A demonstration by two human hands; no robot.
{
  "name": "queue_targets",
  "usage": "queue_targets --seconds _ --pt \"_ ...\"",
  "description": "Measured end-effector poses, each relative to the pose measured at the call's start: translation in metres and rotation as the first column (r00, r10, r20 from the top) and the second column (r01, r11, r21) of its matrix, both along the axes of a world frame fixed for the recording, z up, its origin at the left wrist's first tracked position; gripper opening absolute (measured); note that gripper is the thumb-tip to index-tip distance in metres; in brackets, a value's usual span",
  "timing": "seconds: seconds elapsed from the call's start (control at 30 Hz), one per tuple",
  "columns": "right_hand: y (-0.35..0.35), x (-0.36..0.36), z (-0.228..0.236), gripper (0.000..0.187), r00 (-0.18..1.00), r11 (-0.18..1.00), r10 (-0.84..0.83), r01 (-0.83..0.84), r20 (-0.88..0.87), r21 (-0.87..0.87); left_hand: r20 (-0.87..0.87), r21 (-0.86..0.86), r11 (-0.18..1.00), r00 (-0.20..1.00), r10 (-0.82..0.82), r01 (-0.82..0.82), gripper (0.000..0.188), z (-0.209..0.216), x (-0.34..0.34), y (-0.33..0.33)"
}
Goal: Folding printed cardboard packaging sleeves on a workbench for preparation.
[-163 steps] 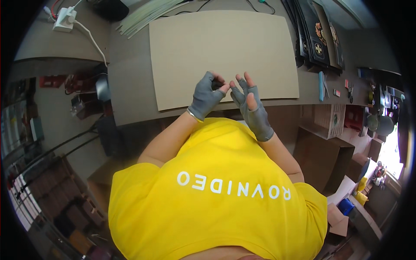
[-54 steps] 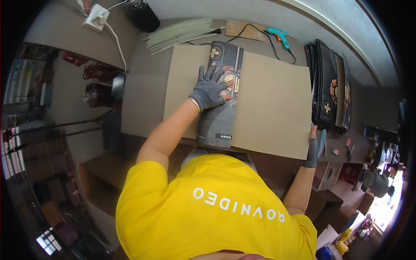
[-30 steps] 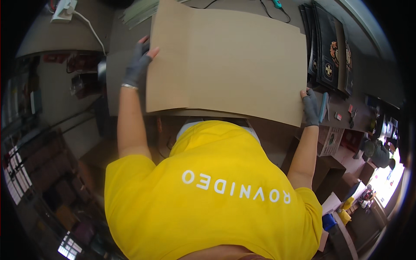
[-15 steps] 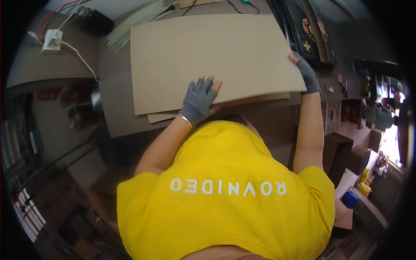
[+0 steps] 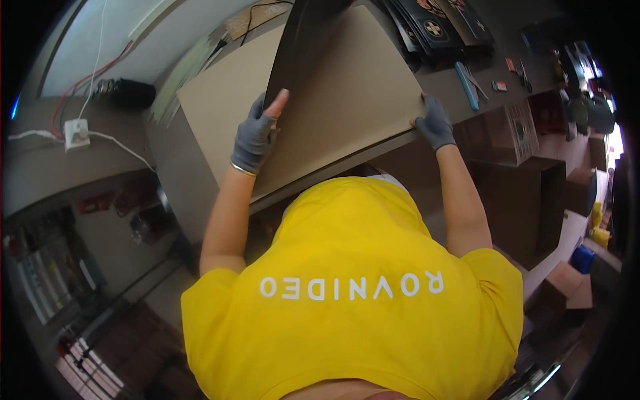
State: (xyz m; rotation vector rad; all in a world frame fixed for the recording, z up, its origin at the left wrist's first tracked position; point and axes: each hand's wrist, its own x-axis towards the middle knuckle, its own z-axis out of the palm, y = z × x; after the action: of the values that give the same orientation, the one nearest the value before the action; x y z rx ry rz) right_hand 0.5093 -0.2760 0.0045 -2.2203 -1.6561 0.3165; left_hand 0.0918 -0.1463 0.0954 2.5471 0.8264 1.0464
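Note:
My left hand point(image 5: 255, 138), in a grey fingerless glove, is closed on the lower edge of a dark sheet point(image 5: 303, 57). That sheet stands tilted up from the table, its top running out of view. Beneath it lies a large tan cardboard sheet point(image 5: 360, 87), partly hidden behind the dark one. My right hand point(image 5: 437, 123), gloved alike, pinches the cardboard's near right corner between thumb and fingers.
Dark printed panels point(image 5: 437, 30) are stacked at the back right. A blue-handled tool point(image 5: 467, 85) and scissors point(image 5: 525, 77) lie right of the cardboard. Pale strips point(image 5: 190, 70), a black cylindrical object point(image 5: 127, 93) and a white power adapter point(image 5: 77, 133) are at the left.
My left hand has gone from lying flat on the cardboard to gripping a raised dark sheet. My right hand has moved down to the cardboard's corner. The view has turned.

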Motion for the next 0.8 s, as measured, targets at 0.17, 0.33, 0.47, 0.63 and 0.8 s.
queue_targets --seconds 0.17,0.33,0.47,0.63,0.8 --pt "0.025 0.006 0.03 0.066 0.868 0.988 -0.153 0.152 -0.472 -0.04 -0.138 -0.243 0.968 0.99 0.027 -0.061 0.049 -0.017 0.003 -0.003" --pt "0.086 0.03 0.11 0.044 -0.083 0.984 0.073 0.166 -0.994 0.059 -0.09 -0.231 0.973 0.995 -0.032 0.011 0.06 0.022 0.022 -0.026" --pt "0.134 -0.018 0.178 0.039 -0.401 0.954 0.292 0.19 -0.868 0.233 -0.125 -0.4 0.916 0.992 -0.022 -0.03 0.051 0.016 -0.005 -0.006" --pt "0.122 0.014 0.152 0.042 0.262 0.95 0.24 0.133 -0.935 0.281 0.202 -0.832 0.544 0.973 0.113 0.11 0.041 0.044 -0.039 0.058" --pt "0.062 0.049 0.058 0.058 0.902 0.994 -0.04 -0.009 -0.43 -0.11 0.365 -0.845 0.479 0.911 0.191 0.239 0.04 0.075 -0.063 0.071"
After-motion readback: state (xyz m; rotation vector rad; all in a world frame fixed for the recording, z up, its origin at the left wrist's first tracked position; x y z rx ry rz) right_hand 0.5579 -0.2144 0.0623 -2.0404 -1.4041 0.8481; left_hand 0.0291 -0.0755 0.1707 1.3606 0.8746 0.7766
